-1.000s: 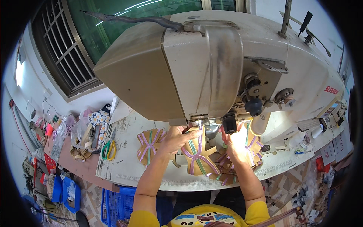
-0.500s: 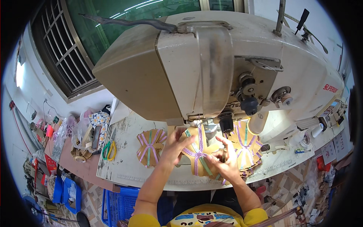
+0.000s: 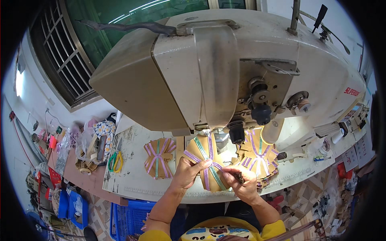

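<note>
A tan, petal-shaped panel (image 3: 199, 143) with crossing purple and green sequin-like ribbons is held in front of the sewing machine's needle area. My left hand (image 3: 188, 172) pinches its left side, the thumb pressed near where the ribbons cross. At its right edge, the fingertips of my right hand (image 3: 246, 185) are closed by the end of a purple ribbon. That hand also keeps a small dark metal tool (image 3: 240, 177) in its fingers, its kind not clear. A stack of similar panels (image 3: 262, 160) lies to the right, and more such panels (image 3: 157, 158) lie to the left.
The big sewing machine head (image 3: 181, 72) overhangs the white table (image 3: 132, 176). Green- and yellow-handled scissors (image 3: 116, 161) lie at left, near plastic bags (image 3: 85, 142) and a flowered cloth (image 3: 104, 134). Below the table edge stands a blue basket (image 3: 126, 221).
My left hand has come down from the panel's upper left to its lower left side. The right hand's raised fingers have closed in at the panel's right edge, and the panel shows more fully.
</note>
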The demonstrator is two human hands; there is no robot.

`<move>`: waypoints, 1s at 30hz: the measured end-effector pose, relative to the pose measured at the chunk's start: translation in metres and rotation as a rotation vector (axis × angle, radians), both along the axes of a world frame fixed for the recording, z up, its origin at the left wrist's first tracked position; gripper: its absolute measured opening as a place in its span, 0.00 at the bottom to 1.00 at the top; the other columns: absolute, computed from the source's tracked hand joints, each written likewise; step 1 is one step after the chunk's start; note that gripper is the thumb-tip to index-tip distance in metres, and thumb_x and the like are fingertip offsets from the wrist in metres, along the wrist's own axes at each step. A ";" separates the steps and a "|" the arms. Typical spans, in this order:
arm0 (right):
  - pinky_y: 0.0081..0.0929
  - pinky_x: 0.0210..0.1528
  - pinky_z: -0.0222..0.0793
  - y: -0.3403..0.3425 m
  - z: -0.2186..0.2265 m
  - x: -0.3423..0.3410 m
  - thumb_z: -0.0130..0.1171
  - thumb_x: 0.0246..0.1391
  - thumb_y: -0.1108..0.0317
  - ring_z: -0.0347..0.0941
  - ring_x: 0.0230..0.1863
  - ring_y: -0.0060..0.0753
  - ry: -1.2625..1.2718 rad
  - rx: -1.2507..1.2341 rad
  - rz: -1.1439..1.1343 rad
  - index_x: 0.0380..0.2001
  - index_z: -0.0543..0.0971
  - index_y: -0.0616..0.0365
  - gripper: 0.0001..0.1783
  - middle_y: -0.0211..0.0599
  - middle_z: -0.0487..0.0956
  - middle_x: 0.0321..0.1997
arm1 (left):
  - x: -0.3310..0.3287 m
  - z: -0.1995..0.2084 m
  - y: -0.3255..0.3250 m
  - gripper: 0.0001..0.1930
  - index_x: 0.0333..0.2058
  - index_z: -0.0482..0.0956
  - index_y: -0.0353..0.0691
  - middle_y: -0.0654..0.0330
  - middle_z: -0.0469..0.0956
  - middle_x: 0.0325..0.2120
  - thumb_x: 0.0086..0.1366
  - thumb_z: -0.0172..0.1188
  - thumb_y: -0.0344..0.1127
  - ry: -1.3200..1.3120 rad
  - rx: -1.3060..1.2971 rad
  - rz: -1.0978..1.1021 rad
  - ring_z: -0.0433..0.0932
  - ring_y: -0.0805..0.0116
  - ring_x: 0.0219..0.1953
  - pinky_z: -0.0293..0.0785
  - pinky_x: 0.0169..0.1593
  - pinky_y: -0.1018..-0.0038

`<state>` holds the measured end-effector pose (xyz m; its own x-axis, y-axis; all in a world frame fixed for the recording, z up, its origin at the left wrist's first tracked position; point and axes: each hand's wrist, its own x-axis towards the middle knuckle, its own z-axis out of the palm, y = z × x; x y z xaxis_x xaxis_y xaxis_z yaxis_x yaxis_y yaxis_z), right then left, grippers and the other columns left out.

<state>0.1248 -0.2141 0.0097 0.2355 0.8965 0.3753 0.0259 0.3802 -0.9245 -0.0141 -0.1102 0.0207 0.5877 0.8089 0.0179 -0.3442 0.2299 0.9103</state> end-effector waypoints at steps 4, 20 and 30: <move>0.11 0.26 0.63 0.009 -0.001 0.003 0.49 0.47 0.78 0.65 0.24 0.13 0.055 0.001 -0.008 0.34 0.71 0.67 0.08 0.29 0.73 0.23 | 0.007 0.005 0.008 0.11 0.34 0.71 0.38 0.64 0.73 0.27 0.49 0.56 0.24 -0.030 0.005 0.012 0.72 0.78 0.30 0.70 0.35 0.81; 0.12 0.33 0.64 0.034 0.013 0.012 0.51 0.47 0.75 0.66 0.28 0.14 0.187 -0.088 -0.154 0.34 0.71 0.67 0.10 0.31 0.73 0.27 | 0.020 0.004 0.033 0.06 0.21 0.74 0.37 0.65 0.71 0.12 0.49 0.58 0.34 0.037 -0.046 0.123 0.66 0.82 0.08 0.58 0.08 0.87; 0.08 0.23 0.58 0.041 0.018 0.027 0.52 0.46 0.76 0.61 0.21 0.11 0.278 -0.102 -0.146 0.32 0.71 0.70 0.09 0.26 0.70 0.21 | 0.021 0.020 0.018 0.09 0.20 0.73 0.37 0.63 0.71 0.10 0.51 0.57 0.36 0.110 -0.102 0.125 0.66 0.80 0.07 0.61 0.08 0.86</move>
